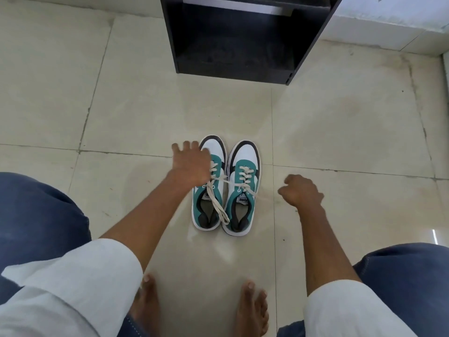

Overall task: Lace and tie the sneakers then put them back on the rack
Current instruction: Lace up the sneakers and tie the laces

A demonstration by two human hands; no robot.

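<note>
Two white, teal and black sneakers stand side by side on the tiled floor, toes pointing away from me. The left sneaker point(215, 152) has loose cream laces point(218, 207) trailing over its heel opening. The right sneaker point(245, 198) is laced, with its lace ends hanging to the sides. My left hand point(190, 164) hovers over the left sneaker's outer side, fingers spread, holding nothing. My right hand point(301, 189) is to the right of the pair, fingers curled loosely, apart from the shoes. The black shoe rack point(233, 45) stands beyond the sneakers.
My bare feet point(252, 310) and bent knees in blue trousers frame the near floor. A white ledge point(388, 23) runs along the wall at the upper right. Beige floor tiles point(340, 122) lie between the sneakers and the rack.
</note>
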